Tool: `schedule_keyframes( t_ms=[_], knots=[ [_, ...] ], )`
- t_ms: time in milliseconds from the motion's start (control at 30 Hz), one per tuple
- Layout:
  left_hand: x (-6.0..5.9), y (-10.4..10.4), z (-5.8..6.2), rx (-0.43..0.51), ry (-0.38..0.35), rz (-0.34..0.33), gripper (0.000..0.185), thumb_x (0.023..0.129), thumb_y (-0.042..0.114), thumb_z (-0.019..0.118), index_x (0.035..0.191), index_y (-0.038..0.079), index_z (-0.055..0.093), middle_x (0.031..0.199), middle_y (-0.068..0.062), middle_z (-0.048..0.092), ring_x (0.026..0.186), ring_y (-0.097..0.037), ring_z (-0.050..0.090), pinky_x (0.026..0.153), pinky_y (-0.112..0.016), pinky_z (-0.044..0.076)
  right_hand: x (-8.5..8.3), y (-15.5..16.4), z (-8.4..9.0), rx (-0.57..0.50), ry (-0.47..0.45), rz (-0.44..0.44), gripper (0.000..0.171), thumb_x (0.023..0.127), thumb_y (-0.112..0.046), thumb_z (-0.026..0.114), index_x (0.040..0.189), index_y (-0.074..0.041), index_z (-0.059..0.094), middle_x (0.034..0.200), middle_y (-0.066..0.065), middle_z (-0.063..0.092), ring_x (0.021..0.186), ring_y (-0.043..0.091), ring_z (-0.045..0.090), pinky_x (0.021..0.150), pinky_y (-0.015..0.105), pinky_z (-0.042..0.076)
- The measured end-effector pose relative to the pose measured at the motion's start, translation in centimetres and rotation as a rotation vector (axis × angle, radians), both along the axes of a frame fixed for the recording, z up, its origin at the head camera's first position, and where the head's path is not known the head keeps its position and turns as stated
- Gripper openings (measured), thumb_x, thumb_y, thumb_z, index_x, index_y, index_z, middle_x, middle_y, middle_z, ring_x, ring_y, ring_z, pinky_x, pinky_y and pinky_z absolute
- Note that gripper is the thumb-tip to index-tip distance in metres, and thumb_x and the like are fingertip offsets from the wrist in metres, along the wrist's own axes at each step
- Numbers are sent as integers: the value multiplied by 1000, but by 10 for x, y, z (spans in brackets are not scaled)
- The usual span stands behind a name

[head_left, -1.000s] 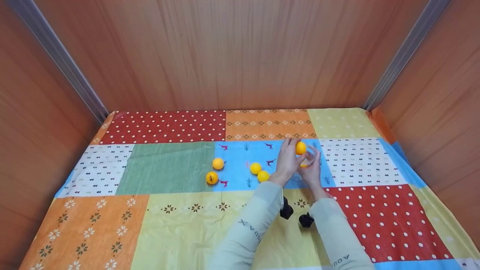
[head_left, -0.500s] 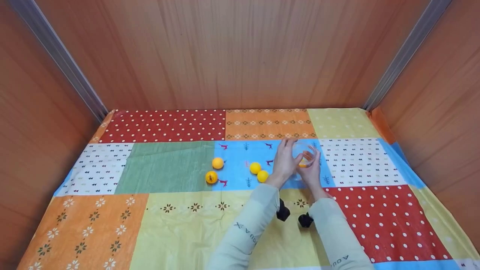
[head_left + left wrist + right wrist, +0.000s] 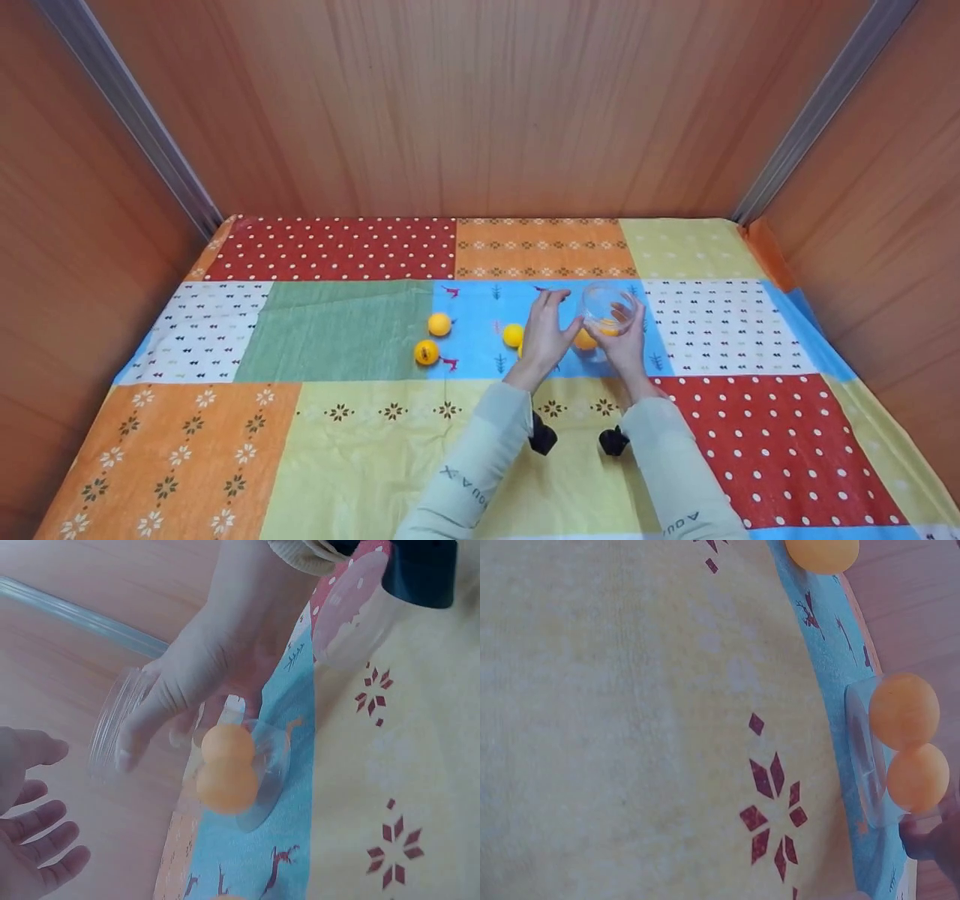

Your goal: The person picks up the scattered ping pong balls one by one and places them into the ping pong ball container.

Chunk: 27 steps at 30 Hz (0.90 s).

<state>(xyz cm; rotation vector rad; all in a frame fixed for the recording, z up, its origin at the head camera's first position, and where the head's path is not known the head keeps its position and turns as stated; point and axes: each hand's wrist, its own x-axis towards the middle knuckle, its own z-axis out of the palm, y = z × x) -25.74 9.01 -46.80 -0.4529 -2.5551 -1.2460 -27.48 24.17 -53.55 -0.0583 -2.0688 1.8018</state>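
**Jar upright on the blue patch, two balls inside**

From the head camera I see my right hand (image 3: 624,346) wrapped round a clear plastic jar (image 3: 606,309), fingers curled about its far side and wall. The jar stands on the blue patch of the patchwork cloth (image 3: 360,442), just left of the white patch. Its long axis runs vertical: base down on the cloth, open mouth up, leaning slightly toward the back wall as far as I can tell. In my left wrist view the same jar (image 3: 247,765) appears lying across the frame only because that camera is rolled; the base sits flat on the blue fabric.

Inside the jar are two orange balls (image 3: 225,772), one stacked on the other and touching, the lower one resting on the jar's bottom. My right wrist view shows the pair (image 3: 909,741) pressed against the base disc.

My left hand (image 3: 546,337) hovers just left of the jar, fingers straight and spread, holding nothing; its thumb side is near the jar wall, and I cannot tell if it touches.

Loose on the cloth: one orange ball (image 3: 513,335) just left of my left hand, partly masking another behind the wrist, and two more (image 3: 439,324) and (image 3: 426,352) well apart toward the green patch. Wooden panels (image 3: 480,105) close in the sides.
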Motion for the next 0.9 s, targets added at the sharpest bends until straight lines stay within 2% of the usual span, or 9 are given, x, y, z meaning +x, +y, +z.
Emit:
schedule_keyframes(
  t_ms=[133, 267, 433, 567, 700, 900],
  knots=[
    [4, -11, -3, 5, -24, -20, 42, 82, 21, 64, 119, 6, 51, 110, -7, 52, 100, -19, 51, 83, -26, 44, 6, -4, 10, -32, 18, 15, 79, 69, 5, 71, 131, -2, 24, 125, 26, 37, 118, 39, 32, 98, 47, 27],
    [7, -23, -8, 8, -27, -38, 41, 82, 20, 63, 118, 4, 51, 109, -8, 52, 96, -19, 52, 79, -26, 45, 8, -6, 14, -83, 28, 27, 80, 67, 9, 71, 131, 0, 24, 123, 24, 38, 117, 39, 32, 98, 46, 26],
    [11, -36, -12, -2, -47, -32, 40, 82, 20, 64, 118, 4, 52, 110, -9, 53, 98, -21, 52, 81, -29, 44, 0, -2, 2, -57, 11, -1, 80, 66, 6, 73, 131, -5, 27, 124, 21, 40, 118, 39, 33, 98, 43, 27],
    [13, -48, -13, -1, -79, -39, 41, 83, 19, 63, 118, 3, 51, 112, -9, 52, 103, -23, 50, 85, -31, 42, 0, -1, 1, -20, 10, -12, 80, 66, 5, 73, 131, -6, 27, 125, 24, 39, 117, 38, 34, 97, 43, 28],
    [14, -63, -12, 26, -100, -41, 40, 82, 15, 63, 118, 2, 51, 111, -9, 52, 103, -24, 50, 86, -32, 42, 1, -2, 1, -31, 14, 3, 80, 67, 5, 73, 131, -5, 26, 125, 25, 38, 117, 39, 33, 98, 43, 28],
    [14, -86, -14, 3, -110, -6, 41, 82, 16, 63, 118, 3, 50, 110, -9, 51, 101, -23, 50, 88, -32, 42, 1, 1, 1, -38, -28, 12, 81, 68, 1, 73, 133, -8, 25, 127, 20, 38, 120, 36, 32, 99, 41, 28]
  ],
)
